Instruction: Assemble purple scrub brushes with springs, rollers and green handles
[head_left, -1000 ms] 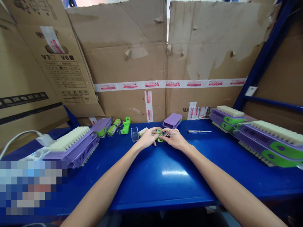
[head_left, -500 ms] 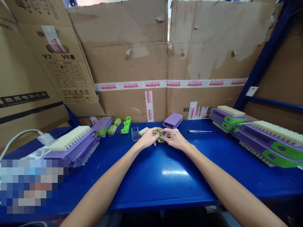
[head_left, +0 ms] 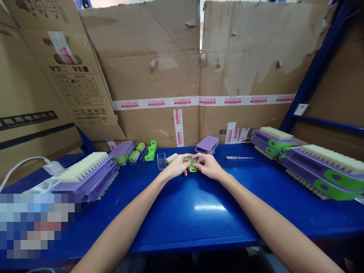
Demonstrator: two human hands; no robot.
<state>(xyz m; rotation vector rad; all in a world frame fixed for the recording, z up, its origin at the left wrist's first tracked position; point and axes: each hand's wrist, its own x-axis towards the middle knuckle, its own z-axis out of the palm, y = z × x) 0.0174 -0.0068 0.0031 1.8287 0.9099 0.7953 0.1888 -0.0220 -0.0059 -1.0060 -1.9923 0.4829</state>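
My left hand (head_left: pixel 176 165) is closed on a small green plastic part (head_left: pixel 193 169) with a slot in its lower end. Facing it, my right hand (head_left: pixel 211 167) pinches a thin metal coil spring (head_left: pixel 209 152), which slants up and right over the fingers. The spring's near end lies at the green part; whether it is hooked on there is hidden by my fingertips. Left of my left hand stand a clear plastic box (head_left: pixel 162 161) and a pale piece (head_left: pixel 171 158), partly behind the fingers. A purple housing (head_left: pixel 207 144) lies just beyond my right hand.
A screwdriver (head_left: pixel 239 157) lies at right. Purple-and-green brush units with cream bristles (head_left: pixel 332 161) are stacked on the right, another unit (head_left: pixel 82 168) on the left. Green parts (head_left: pixel 151 151) and loose springs (head_left: pixel 144 153) sit at the back left. Cardboard (head_left: pixel 156 76) walls the blue table (head_left: pixel 182 220).
The spring has swung from lying level across my right hand to slanting upward away from me. My right fingers have shifted slightly on it; my left hand stays in place.
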